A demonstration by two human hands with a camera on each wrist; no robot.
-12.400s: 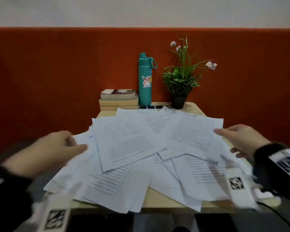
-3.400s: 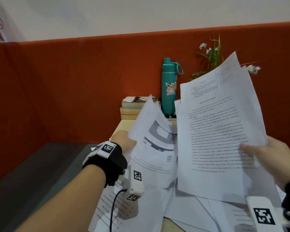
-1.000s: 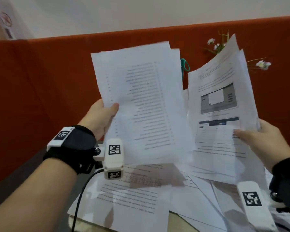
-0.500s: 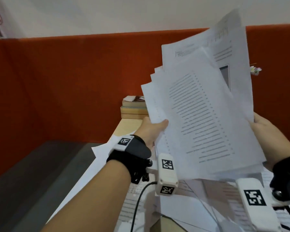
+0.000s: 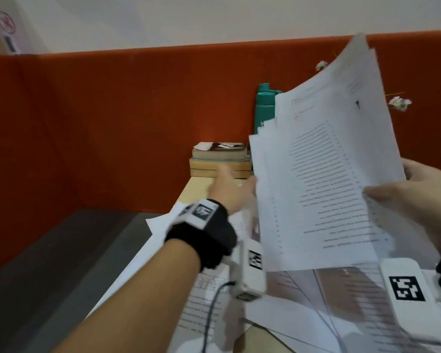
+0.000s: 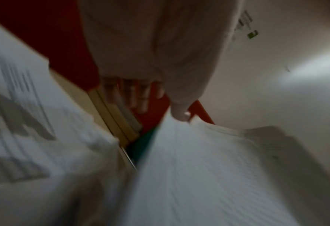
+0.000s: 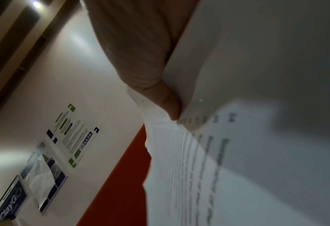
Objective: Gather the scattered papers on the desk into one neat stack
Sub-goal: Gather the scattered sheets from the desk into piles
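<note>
Several thin white sheets form the fanned sheaf [image 5: 323, 179] that the right hand [image 5: 402, 197] holds upright above the counter [image 5: 196, 186] — the thumb lies on the printed front and the other fingers are behind, so this grip is closed on the paper. The sheets are uneven, with the corners spread, and they bend a little at the top. Rows of small grey print cover the front page, too blurred to read. The left hand [image 5: 231, 191] reaches forward beside the sheaf's left edge; its grip is loose, the fingers straight, holding nothing. More loose papers [image 5: 209, 296] lie flat and overlapping on the pale wooden counter below. At the back stand two worn books [image 5: 220, 159] in a pile and a teal bottle [image 5: 264, 108], against an orange-red felt partition [image 5: 112, 123]. On the wall, the right wrist view shows notices [image 7: 77, 136] — one reads "S.A.F.E", another "ClayGO".
</note>
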